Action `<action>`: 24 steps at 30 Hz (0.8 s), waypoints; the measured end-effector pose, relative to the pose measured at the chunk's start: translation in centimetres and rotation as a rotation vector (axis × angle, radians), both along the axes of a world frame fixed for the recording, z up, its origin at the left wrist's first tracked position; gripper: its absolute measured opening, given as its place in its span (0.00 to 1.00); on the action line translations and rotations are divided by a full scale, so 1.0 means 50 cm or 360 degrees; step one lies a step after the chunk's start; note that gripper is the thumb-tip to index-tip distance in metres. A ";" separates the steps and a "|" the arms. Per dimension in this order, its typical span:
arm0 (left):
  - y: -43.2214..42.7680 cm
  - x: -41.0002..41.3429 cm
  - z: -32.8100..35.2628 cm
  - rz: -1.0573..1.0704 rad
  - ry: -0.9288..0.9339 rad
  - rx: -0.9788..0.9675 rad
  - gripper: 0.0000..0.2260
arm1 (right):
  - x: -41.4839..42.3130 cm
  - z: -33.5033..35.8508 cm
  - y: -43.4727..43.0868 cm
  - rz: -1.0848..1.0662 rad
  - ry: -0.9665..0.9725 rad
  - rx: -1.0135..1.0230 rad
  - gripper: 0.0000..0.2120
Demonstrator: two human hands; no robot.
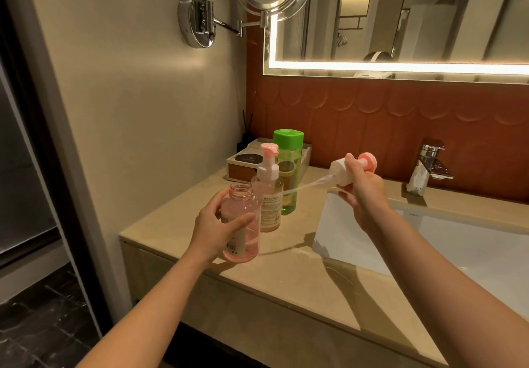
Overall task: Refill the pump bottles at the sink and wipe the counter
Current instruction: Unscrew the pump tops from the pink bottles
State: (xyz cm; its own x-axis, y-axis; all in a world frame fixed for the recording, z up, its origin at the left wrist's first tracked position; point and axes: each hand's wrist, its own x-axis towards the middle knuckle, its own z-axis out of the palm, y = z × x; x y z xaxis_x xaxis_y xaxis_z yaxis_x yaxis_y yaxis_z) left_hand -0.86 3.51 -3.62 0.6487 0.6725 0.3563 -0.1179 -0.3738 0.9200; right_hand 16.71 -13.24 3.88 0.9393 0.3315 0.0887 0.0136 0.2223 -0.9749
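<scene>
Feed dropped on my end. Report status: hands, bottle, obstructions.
Left hand grips uncapped pink bottle, partly full. Right hand holds removed pump head, tube toward bottle. Second pump bottle and green bottle stand just behind; path to sink open.

No word, brand or number can be read anywhere. The clear pink plastic bottle with the open neck carries a white paper label with a black barcode and a few digits near its lower edge, too small to make out; the left hand covers part of it. The pink pump bottle with the white collar bears a pale label of fine print and a barcode, all blurred. The small black card on the tan box shows a faint gold emblem, illegible. A tiny grey mark on the white sink cannot be read either
</scene>
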 end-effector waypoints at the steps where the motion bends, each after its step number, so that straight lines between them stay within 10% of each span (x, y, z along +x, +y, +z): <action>1: 0.005 0.001 -0.001 0.0021 0.0007 0.0003 0.32 | 0.004 -0.005 -0.001 -0.0019 0.0004 -0.0045 0.19; 24: 0.084 0.075 -0.005 0.0277 -0.0036 0.0019 0.29 | 0.074 -0.175 0.147 0.0067 -0.0403 -0.1492 0.28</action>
